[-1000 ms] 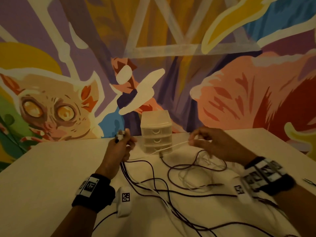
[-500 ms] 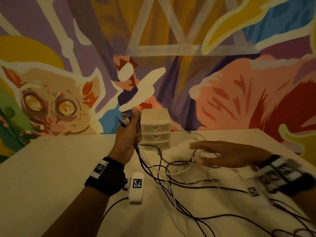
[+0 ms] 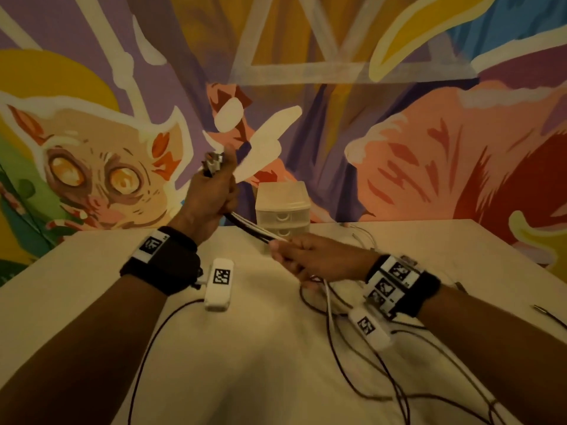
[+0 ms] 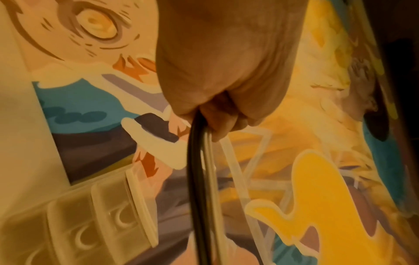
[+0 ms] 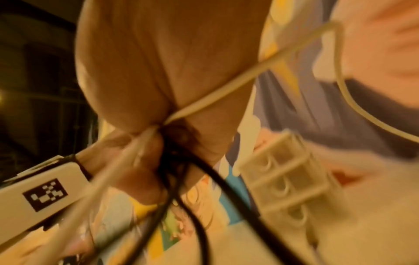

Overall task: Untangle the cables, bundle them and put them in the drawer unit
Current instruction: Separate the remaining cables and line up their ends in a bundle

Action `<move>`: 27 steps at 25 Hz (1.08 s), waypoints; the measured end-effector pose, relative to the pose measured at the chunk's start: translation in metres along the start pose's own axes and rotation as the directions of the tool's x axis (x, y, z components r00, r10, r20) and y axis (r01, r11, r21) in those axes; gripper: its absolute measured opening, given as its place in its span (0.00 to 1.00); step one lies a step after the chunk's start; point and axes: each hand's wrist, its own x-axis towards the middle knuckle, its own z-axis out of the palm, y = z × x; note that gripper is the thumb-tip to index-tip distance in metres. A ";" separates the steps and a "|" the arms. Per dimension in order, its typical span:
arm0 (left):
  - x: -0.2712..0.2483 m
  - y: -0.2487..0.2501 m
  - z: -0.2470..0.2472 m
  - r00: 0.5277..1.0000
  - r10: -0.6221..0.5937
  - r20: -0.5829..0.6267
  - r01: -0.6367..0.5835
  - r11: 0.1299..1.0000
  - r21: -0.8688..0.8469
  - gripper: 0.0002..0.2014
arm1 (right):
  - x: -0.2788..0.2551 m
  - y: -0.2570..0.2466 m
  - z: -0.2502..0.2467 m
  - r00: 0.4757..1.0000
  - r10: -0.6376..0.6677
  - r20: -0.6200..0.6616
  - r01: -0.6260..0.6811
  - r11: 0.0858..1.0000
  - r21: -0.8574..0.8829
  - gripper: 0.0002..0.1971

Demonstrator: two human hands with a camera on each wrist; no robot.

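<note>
My left hand (image 3: 214,191) is raised above the table and grips the plug ends (image 3: 213,162) of a bunch of black and white cables (image 3: 254,230). The bunch runs taut down to my right hand (image 3: 302,256), which is closed around it lower down. In the left wrist view the cables (image 4: 201,170) leave my fist (image 4: 217,100) side by side. In the right wrist view black and white cables (image 5: 181,161) pass through my closed right hand (image 5: 163,100). The loose remainder (image 3: 368,363) trails over the table. The small translucent drawer unit (image 3: 283,210) stands at the table's back edge, drawers closed.
The white table (image 3: 245,363) ends at a painted mural wall (image 3: 399,118). More cable ends (image 3: 362,237) lie right of the drawer unit. A stray plug (image 3: 543,311) lies near the table's right edge. Tagged white sensor blocks (image 3: 220,283) hang from both wrists.
My left hand has risen higher with the plug ends. My right hand, flat and open half a second ago, has come left and closed around the cables, pulling the bunch straight.
</note>
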 end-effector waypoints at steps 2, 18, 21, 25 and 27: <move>0.005 -0.004 0.004 1.000 0.004 -0.022 -0.005 1.000 -0.021 0.27 | -0.020 -0.013 -0.021 0.998 0.038 -0.042 -0.043 0.991 -0.126 0.20; 0.046 0.016 -0.013 0.966 0.093 -0.241 -0.124 0.985 -0.121 0.24 | -0.164 -0.001 -0.168 0.954 0.277 -0.113 -0.299 0.899 -0.320 0.19; 0.055 0.023 -0.022 0.950 0.102 -0.294 -0.140 0.984 -0.110 0.24 | -0.188 -0.012 -0.197 0.899 0.375 -0.226 -0.438 0.787 -0.434 0.23; 0.058 0.021 -0.051 0.958 0.022 -0.286 -0.076 0.981 -0.179 0.26 | -0.223 -0.001 -0.237 0.776 0.413 -0.477 -0.627 0.588 -0.511 0.45; 0.042 0.010 -0.027 0.967 0.039 -0.252 -0.077 0.987 -0.141 0.24 | -0.228 -0.003 -0.256 0.739 0.376 -0.559 -0.671 0.482 -0.563 0.47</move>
